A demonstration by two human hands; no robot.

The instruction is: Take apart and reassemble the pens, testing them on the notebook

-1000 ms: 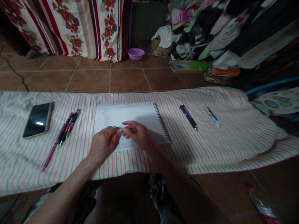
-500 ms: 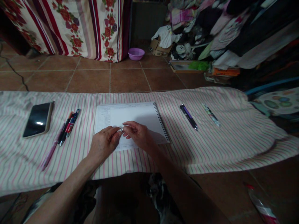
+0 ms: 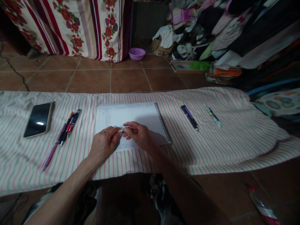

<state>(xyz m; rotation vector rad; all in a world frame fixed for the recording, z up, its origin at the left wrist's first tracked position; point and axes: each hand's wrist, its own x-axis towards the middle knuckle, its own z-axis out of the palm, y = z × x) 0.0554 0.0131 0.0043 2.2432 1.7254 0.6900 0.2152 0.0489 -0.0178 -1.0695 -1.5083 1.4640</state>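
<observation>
My left hand (image 3: 104,143) and my right hand (image 3: 137,135) meet over the lower part of a spiral notebook (image 3: 131,117) that lies open on a striped cloth (image 3: 211,143). Both hands are closed in a pinch on a small pale object (image 3: 121,130) held between their fingertips; it is too small to name. The notebook page carries faint printed lines at its left side.
Left of the notebook lie several pens (image 3: 67,126), a pink pen (image 3: 50,154) and a dark phone (image 3: 38,119). To the right lie a purple pen (image 3: 189,117) and a patterned pen (image 3: 212,115). Beyond is tiled floor, a purple bowl (image 3: 137,53), floral fabric and piled clothes.
</observation>
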